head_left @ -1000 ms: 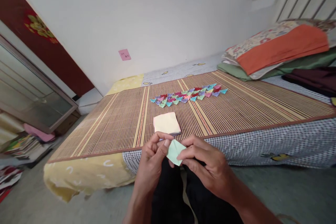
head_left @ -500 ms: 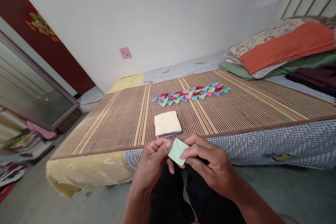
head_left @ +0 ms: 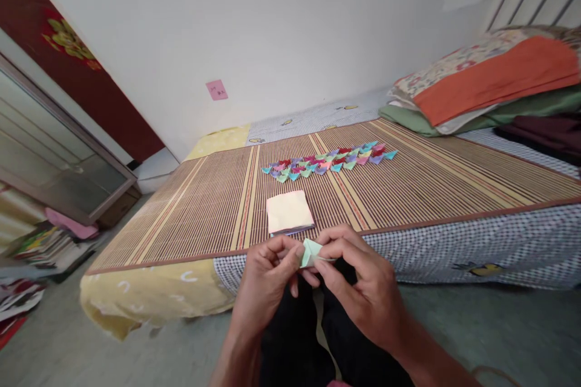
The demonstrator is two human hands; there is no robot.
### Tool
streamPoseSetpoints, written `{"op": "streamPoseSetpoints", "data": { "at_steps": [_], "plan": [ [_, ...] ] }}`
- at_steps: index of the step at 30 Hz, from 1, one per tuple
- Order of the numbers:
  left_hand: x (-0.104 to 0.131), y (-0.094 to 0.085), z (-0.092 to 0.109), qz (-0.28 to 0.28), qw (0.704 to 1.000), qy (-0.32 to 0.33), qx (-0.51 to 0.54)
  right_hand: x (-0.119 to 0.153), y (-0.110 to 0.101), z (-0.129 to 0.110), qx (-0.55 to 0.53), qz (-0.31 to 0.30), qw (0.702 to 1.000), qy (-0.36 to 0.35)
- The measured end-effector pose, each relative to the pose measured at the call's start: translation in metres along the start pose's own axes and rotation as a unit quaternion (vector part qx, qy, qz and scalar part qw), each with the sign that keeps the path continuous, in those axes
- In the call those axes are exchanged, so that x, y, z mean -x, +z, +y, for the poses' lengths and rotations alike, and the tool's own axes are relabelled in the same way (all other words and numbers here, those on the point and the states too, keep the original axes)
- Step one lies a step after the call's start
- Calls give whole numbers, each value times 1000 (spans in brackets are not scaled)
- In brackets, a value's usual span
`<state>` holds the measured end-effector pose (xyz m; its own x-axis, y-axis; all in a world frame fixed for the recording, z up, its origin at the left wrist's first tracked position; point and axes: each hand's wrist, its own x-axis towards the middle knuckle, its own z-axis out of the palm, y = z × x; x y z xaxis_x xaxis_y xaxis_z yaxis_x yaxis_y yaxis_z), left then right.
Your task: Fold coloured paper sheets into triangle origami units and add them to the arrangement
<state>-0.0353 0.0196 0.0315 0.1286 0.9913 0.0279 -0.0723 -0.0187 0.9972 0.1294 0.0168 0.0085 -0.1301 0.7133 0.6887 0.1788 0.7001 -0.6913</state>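
A small folded piece of light green paper (head_left: 310, 252) is held between both hands, just in front of the bed's edge. My left hand (head_left: 271, 269) pinches its left side between thumb and fingers. On the right side, my right hand (head_left: 354, 269) grips the paper with thumb and forefinger, covering part of it. Beyond the hands, a stack of square paper with a cream sheet on top (head_left: 289, 211) lies on the striped mat (head_left: 200, 211). Farther back, rows of small folded paper pieces (head_left: 322, 163) in many colours spread across the mat.
Folded bedding with an orange band (head_left: 494, 81) is piled at the bed's right end, beside dark cloth (head_left: 544, 133). A pink note (head_left: 216, 90) is on the wall. Books (head_left: 43, 248) lie at the far left, near a glass-fronted cabinet (head_left: 68, 139).
The green paper, a diamond before, now looks smaller, with its lower part folded up. My right fingers have shifted along it, while my left hand keeps its pinch.
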Motion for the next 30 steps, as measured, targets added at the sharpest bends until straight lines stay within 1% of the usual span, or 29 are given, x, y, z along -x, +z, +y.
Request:
{"op": "streamPoseSetpoints", "data": {
  "at_steps": [3, 6, 11, 15, 20, 26, 30],
  "plan": [
    [0, -4, 0, -13, 1000, 9, -9, 0, 3, 0, -3, 16, 1000, 12],
    [2, -8, 1, -24, 999, 18, -39, 1, 5, 1, -4, 12, 1000, 20],
    [4, -11, 3, -21, 994, 30, -101, 0, 7, 2, -4, 5, 999, 34],
    [4, -10, 2, -22, 991, 41, -123, -2, 7, 3, 3, 7, 1000, 29],
    [3, -11, 2, -28, 989, 51, -133, -3, 6, 4, 1, -15, 999, 32],
    [4, -12, 6, -40, 983, 61, -169, -5, 5, 5, -12, -49, 995, 82],
    [5, -10, 5, -39, 983, 61, -171, -5, 4, 4, -14, -55, 993, 107]
  ]
}}
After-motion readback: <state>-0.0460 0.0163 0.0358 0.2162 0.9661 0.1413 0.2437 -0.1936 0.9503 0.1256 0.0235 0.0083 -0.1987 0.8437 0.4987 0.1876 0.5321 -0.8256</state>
